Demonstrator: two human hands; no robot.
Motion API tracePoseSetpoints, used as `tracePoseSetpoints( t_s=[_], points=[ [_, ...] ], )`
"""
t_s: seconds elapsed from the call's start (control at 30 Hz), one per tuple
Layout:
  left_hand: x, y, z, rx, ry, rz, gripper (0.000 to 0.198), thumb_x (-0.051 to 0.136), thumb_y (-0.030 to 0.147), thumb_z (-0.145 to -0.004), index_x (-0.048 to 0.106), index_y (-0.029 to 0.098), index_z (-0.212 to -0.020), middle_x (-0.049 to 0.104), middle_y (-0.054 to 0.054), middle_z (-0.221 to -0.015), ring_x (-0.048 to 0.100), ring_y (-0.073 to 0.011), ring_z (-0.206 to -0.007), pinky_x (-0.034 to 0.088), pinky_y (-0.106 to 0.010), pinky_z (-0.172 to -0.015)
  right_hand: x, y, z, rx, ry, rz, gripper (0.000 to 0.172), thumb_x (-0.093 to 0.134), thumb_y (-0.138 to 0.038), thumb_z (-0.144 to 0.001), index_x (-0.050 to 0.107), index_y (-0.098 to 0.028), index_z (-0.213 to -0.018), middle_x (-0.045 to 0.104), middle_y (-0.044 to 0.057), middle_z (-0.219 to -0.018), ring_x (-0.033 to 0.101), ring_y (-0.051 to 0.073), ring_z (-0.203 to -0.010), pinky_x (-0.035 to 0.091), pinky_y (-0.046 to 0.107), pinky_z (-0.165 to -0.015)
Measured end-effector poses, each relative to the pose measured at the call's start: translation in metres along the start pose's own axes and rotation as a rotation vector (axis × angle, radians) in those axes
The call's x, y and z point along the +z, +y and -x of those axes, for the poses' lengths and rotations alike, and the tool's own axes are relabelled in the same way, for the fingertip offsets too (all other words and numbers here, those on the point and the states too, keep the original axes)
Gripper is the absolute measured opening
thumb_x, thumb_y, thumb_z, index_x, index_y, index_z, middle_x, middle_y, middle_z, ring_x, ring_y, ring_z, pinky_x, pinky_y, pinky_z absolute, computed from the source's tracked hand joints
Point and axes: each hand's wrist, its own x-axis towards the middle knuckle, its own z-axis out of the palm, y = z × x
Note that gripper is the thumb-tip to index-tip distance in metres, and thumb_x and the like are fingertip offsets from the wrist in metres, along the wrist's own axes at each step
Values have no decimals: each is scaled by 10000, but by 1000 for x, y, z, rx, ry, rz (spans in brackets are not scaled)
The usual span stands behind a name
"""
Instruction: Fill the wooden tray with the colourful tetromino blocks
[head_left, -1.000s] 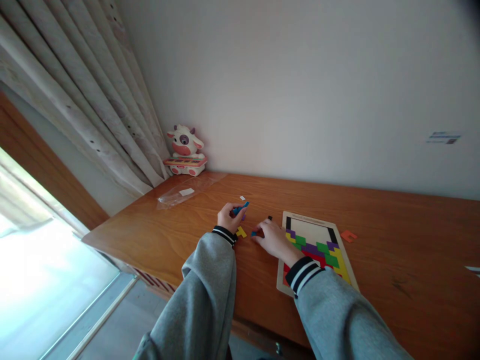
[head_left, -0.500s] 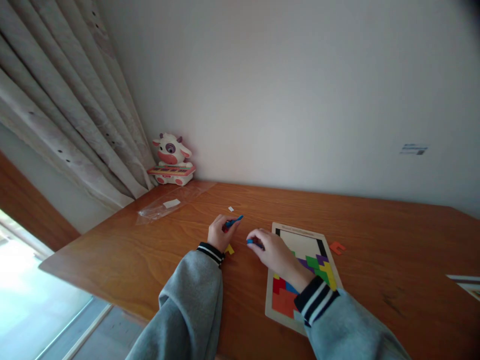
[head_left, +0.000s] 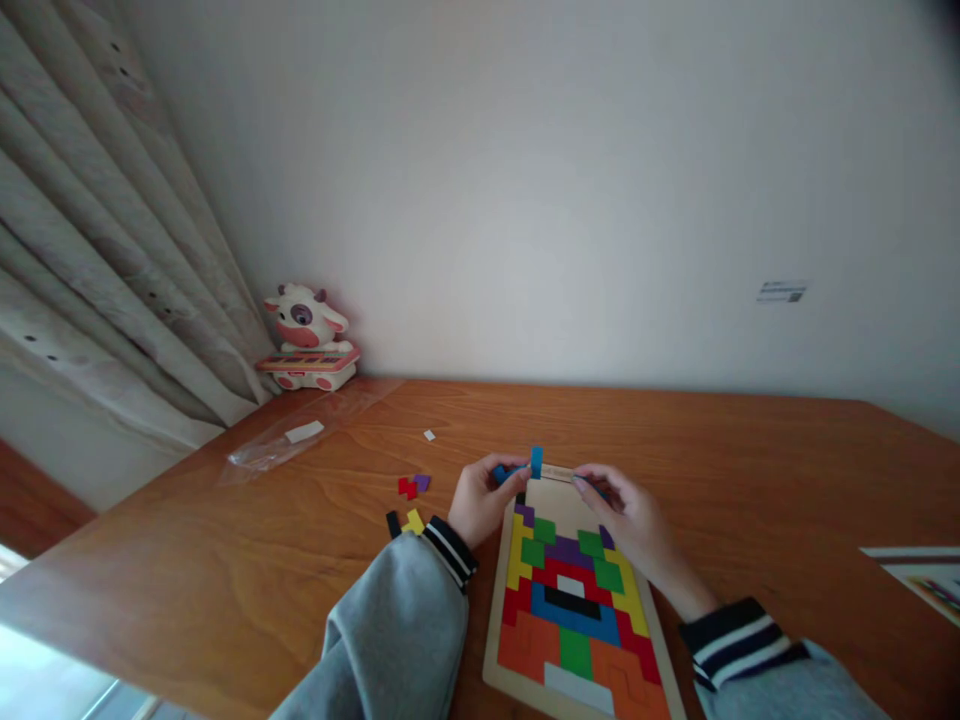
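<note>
A wooden puzzle board [head_left: 493, 642] lies in front of me, mostly filled with coloured block pieces; its top rows are bare. At the board's top left corner, my left hand [head_left: 480, 500] is closed on blue puzzle pieces [head_left: 535, 461], one sticking upright. My right hand [head_left: 628, 512] hovers over the top right corner, fingers pinched on what looks like a small blue piece [head_left: 600, 491]. Left of my left wrist lie loose pieces: red [head_left: 408, 488], purple [head_left: 422, 482], black [head_left: 393, 523] and yellow [head_left: 414, 520].
The brown wooden table [head_left: 750, 480] stands against a white wall. A cow toy [head_left: 307, 335] sits in the back left corner by the curtain. A clear plastic bag [head_left: 289, 442] and a white scrap [head_left: 429, 435] lie nearby. A printed sheet [head_left: 922, 575] rests at the right edge.
Both hands moved from the loose pieces to the top of the board, carrying blue pieces. The view swung right, so the whole board now shows.
</note>
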Motion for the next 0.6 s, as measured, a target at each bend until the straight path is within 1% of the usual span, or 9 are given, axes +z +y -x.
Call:
tracePoseSetpoints(
  t_s=[0.07,0.13,0.2,0.27,0.4,0.5,0.53,0.6],
  points=[
    [7,-3,7,49,-31,-108,357,693,464,-821,729,149,-984,746,-70,-874,680,-164,-738,539,-232,-666,2,-2,6,-19,-32,1,344,570,-492,-889,653,-215,-1074,714,99,-1056,673,240,-957,549,383,-850],
    [7,-5,16,74,-86,-222,306,672,434,-846,739,167,-979,754,-66,-879,695,-173,-747,546,-233,-675,2,-5,12,-38,-70,7,331,571,-471,-894,659,-230,-1103,701,99,-1129,663,245,-1014,548,381,-872],
    [6,-4,22,93,-138,-288,270,658,411,-862,745,183,-977,759,-60,-875,705,-179,-757,551,-240,-693,2,-9,16,-36,-101,13,315,587,-467,-885,674,-251,-1097,692,88,-1165,654,248,-1046,552,365,-864],
    [4,-2,24,117,-170,-313,247,654,397,-869,747,193,-972,761,-59,-889,709,-186,-784,556,-254,-718,2,-12,19,-26,-114,27,299,611,-475,-866,690,-265,-1065,703,74,-1138,659,249,-1030,556,354,-841],
    [6,0,23,154,-208,-331,230,661,395,-866,745,200,-955,759,-65,-900,706,-206,-837,565,-298,-776,4,-14,19,-22,-103,46,268,598,-483,-871,705,-250,-949,727,61,-1000,671,242,-945,550,357,-814],
    [6,-3,22,204,-184,-300,228,645,391,-880,737,199,-961,747,-80,-968,696,-212,-922,562,-319,-844,2,-12,18,30,-99,9,279,598,-479,-870,695,-235,-963,729,61,-980,675,233,-911,555,343,-783],
    [6,-5,21,208,-157,-278,233,641,396,-883,733,193,-951,741,-86,-979,696,-208,-917,568,-312,-828,1,-11,17,53,-89,-8,286,604,-480,-864,691,-230,-973,728,63,-981,678,230,-897,558,337,-766],
    [7,-11,21,159,-107,-206,267,651,424,-871,706,177,-956,731,-86,-932,704,-186,-807,584,-284,-719,-2,-9,16,93,-56,-42,301,614,-487,-852,686,-220,-973,728,65,-972,684,222,-850,563,327,-724]
  ],
)
